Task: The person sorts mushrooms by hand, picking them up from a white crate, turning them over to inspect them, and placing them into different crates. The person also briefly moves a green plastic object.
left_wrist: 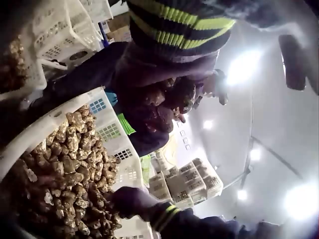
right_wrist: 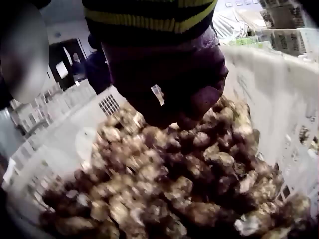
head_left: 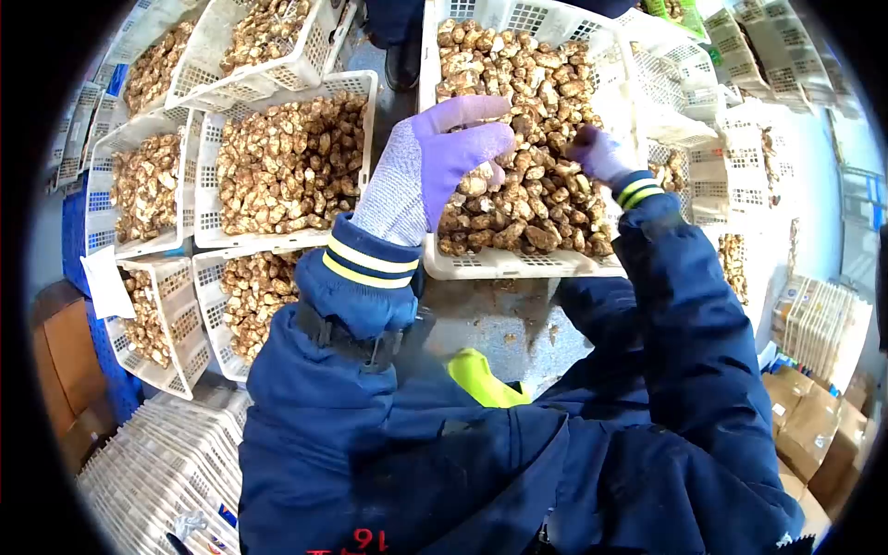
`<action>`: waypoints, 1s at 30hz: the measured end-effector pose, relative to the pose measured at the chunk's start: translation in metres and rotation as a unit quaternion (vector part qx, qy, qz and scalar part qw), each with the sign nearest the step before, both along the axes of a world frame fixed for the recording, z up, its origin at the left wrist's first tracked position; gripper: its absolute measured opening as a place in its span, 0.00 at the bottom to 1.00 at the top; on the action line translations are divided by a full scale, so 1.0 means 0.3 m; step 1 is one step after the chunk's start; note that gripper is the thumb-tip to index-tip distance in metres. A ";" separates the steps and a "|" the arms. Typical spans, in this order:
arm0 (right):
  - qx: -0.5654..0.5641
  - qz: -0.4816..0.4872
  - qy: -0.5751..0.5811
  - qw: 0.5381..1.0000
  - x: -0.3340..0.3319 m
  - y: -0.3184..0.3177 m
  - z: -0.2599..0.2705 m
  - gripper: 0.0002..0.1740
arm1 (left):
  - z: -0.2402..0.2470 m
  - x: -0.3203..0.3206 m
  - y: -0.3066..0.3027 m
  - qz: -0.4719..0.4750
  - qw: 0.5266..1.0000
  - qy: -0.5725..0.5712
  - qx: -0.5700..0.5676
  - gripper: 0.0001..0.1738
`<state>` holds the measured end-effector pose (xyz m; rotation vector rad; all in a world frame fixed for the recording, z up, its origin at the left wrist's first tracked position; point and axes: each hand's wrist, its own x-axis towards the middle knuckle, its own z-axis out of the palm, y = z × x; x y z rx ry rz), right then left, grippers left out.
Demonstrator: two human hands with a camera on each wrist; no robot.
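Knobbly brown tubers (head_left: 527, 176) fill a white perforated crate (head_left: 527, 267) in front of the person. Above its left part, the purple-gloved left hand (head_left: 430, 162) holds a few tubers (head_left: 474, 181) between thumb and curled fingers; the left wrist view shows dark lumps (left_wrist: 158, 118) in that hand (left_wrist: 142, 72). At the crate's right side the right hand (head_left: 603, 155) reaches down to the pile. In the right wrist view, this hand (right_wrist: 164, 74) has bent fingers low over the tubers (right_wrist: 149, 174); whether it grips one is hidden.
More crates of tubers (head_left: 291, 166) stand at the left, others (head_left: 680, 102) at the right. Stacked empty crates (head_left: 166, 462) are at lower left, cardboard boxes (head_left: 805, 425) at lower right. Another person's dark-clothed legs (head_left: 396, 37) are beyond the crates.
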<state>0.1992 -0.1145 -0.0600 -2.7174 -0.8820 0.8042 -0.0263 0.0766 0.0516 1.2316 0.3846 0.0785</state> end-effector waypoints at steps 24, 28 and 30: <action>-0.115 0.159 -0.082 0.977 -0.128 0.037 -0.123 0.29 | 0.001 0.019 0.009 0.101 0.926 -0.212 0.294 0.13; -0.184 0.103 0.080 0.974 -0.049 0.088 -0.091 0.36 | 0.039 0.013 -0.018 -0.015 0.999 0.035 -0.002 0.16; -0.098 0.096 0.148 0.979 -0.011 0.093 -0.086 0.32 | 0.022 0.015 -0.038 -0.007 0.998 0.044 0.040 0.15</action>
